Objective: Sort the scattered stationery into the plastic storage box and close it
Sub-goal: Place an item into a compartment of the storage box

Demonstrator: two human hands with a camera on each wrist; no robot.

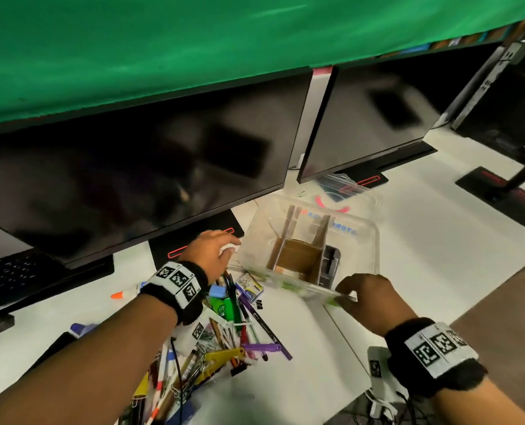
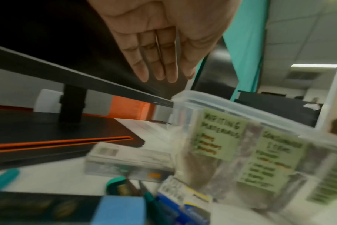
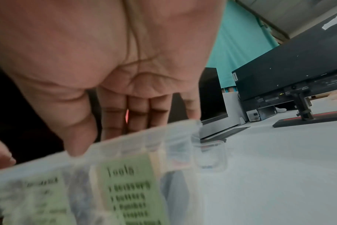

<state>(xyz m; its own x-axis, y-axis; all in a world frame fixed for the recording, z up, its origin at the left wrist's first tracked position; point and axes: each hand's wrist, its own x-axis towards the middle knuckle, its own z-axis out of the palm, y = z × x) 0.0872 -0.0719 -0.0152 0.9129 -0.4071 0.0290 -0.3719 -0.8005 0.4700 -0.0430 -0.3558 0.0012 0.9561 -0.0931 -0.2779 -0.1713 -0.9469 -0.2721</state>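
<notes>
The clear plastic storage box stands tilted on the white desk, split by brown cardboard dividers, with its lid open behind it. Green labels are stuck on its front wall. A dark object lies in the right compartment. My right hand grips the box's near rim, fingers over the edge. My left hand hovers by the box's left wall with straight fingers, holding nothing. Scattered stationery, with pens, markers, clips and a blue eraser, lies under my left forearm.
Two black monitors on stands rise just behind the box, under a green cloth. A glue bottle and a keyboard sit at left. The desk edge runs at right, with cables below.
</notes>
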